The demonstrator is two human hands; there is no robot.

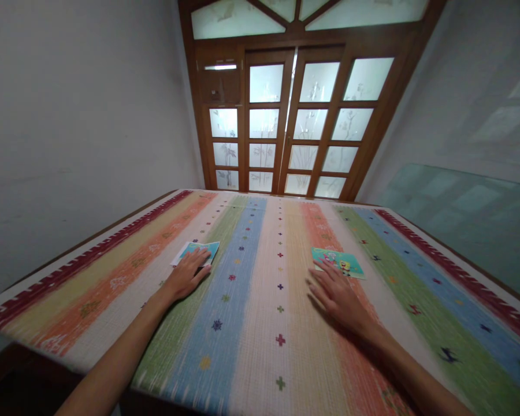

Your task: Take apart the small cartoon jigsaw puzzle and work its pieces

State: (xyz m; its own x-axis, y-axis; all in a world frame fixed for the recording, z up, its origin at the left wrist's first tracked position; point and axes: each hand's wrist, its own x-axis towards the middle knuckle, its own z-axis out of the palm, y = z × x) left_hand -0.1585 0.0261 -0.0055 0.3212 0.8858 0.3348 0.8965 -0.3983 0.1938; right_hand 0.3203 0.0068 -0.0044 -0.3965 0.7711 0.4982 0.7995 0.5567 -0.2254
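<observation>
Card in teal, cartoon-printed.

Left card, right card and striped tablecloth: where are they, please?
Left card (pixel 214 249): head view, its uncovered right side.
Right card (pixel 345 266): head view, its yellow printed figure.
Striped tablecloth (pixel 262 323): head view, its pale middle stripe.

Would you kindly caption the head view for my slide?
Left hand over a partly covered card, right hand at the edge of a cartoon-printed card, on a striped tablecloth.

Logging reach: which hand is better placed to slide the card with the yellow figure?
Likely the right hand: it overlaps part of the yellow-figure card, while the left hand lies over the other card.
</observation>
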